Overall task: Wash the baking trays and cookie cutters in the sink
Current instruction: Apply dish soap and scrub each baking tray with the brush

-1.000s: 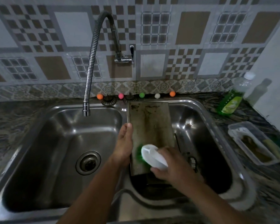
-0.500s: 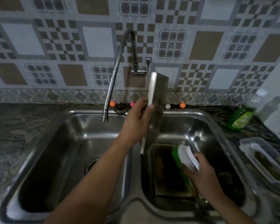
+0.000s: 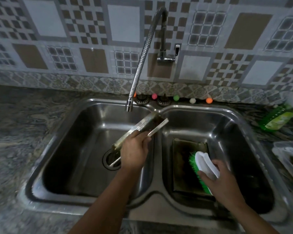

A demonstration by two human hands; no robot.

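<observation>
My left hand (image 3: 134, 152) grips a dirty metal baking tray (image 3: 147, 127) by its long edge and holds it tilted over the left basin (image 3: 71, 149), under the faucet spout (image 3: 129, 108). In my right hand (image 3: 222, 179) is a white scrub brush (image 3: 202, 165) with green bristles, held over the right basin (image 3: 235, 135). A second dark, greasy tray (image 3: 183, 164) lies flat on the bottom of that basin, just below the brush. No water runs from the faucet.
A green dish soap bottle (image 3: 277, 119) lies on the counter at the right. A clear plastic container (image 3: 289, 159) sits near the right edge. Small coloured balls (image 3: 176, 97) line the sink's back rim. The drain (image 3: 111, 159) is partly hidden by the held tray.
My left hand lifted the tray off the right basin, stood it upright, then swung it down over the left basin. The brush came off that tray and stays over the right basin.
</observation>
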